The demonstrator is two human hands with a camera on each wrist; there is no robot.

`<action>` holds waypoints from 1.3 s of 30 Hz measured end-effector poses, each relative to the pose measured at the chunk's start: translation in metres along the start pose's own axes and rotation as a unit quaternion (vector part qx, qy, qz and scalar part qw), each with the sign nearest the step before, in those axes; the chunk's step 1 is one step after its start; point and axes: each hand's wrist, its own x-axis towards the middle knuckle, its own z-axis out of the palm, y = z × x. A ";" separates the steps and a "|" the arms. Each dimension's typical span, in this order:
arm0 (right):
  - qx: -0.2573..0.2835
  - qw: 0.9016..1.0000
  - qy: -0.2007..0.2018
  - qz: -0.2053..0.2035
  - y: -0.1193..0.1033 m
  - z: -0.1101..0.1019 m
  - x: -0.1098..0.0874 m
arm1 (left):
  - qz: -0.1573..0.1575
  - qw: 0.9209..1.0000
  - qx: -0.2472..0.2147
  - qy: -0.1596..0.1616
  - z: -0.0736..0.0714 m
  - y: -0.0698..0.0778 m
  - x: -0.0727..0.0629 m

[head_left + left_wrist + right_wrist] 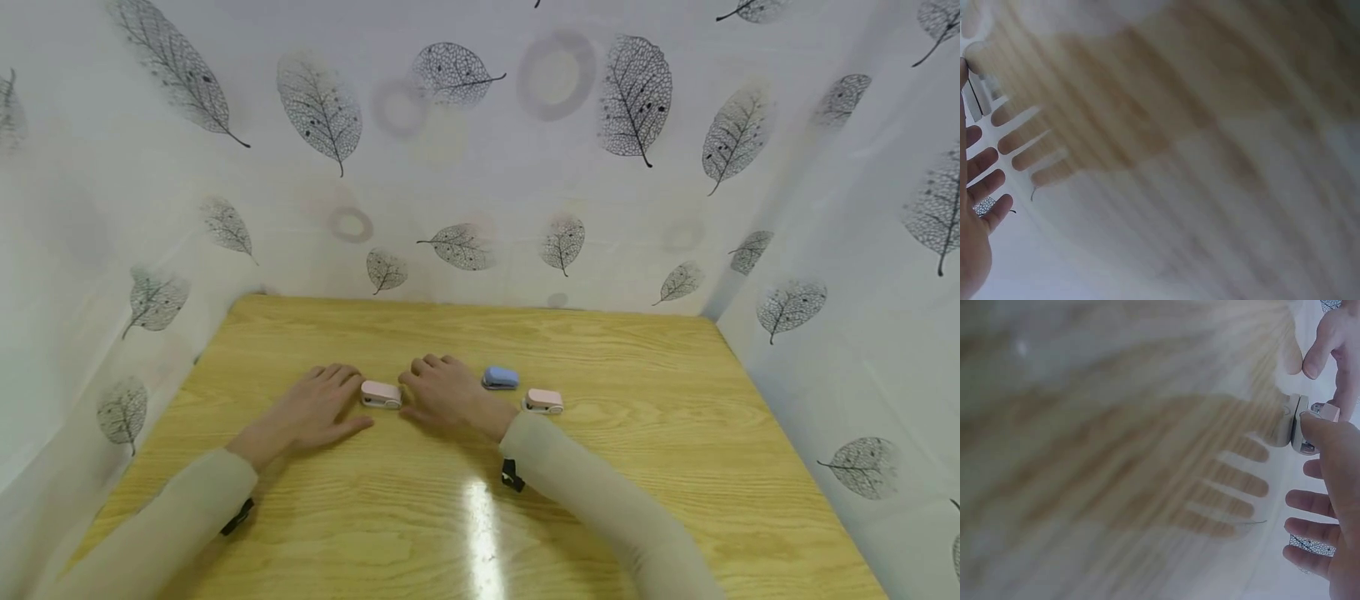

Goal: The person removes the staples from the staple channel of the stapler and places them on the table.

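Observation:
A small pink stapler (382,393) with a white base lies on the table between my two hands. My left hand (318,408) is at its left end, fingers relaxed and thumb apart. At its other end is my right hand (450,392); in the right wrist view the thumb (1329,440) overlaps the stapler (1297,425), and the other fingers are straight and spread. Whether the thumb presses on it is hard to tell. In the left wrist view only part of the left hand (975,206) shows at the edge, beside a stapler (977,97).
Right of my right hand lie a blue stapler (500,378) and a second pink stapler (543,402), close to the right wrist. The wooden table (600,500) ends at a leaf-patterned curtain (480,183) on the back and sides.

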 end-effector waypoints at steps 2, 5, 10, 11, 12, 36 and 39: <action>0.002 1.000 0.001 -0.003 0.001 0.000 0.000 | -0.001 1.000 -0.003 0.002 0.001 0.001 0.000; 0.004 1.000 0.004 -0.010 0.001 0.001 0.001 | -0.008 1.000 -0.006 -0.005 0.001 0.002 -0.001; 0.012 1.000 0.013 -0.025 0.002 0.001 0.003 | -0.020 1.000 -0.014 -0.015 0.000 0.007 -0.006; 0.013 0.999 0.014 -0.027 0.003 0.001 0.003 | -0.023 0.999 -0.015 -0.016 0.000 0.008 -0.008; 0.014 0.999 0.016 -0.029 0.003 0.001 0.004 | -0.026 0.999 -0.016 -0.017 -0.001 0.010 -0.009; 0.057 0.992 0.040 -0.104 0.004 -0.009 0.019 | -0.116 0.993 -0.028 0.016 -0.004 0.043 -0.018; 0.042 0.990 0.054 -0.121 0.001 -0.007 0.023 | -0.116 0.993 -0.027 0.016 -0.003 0.043 -0.017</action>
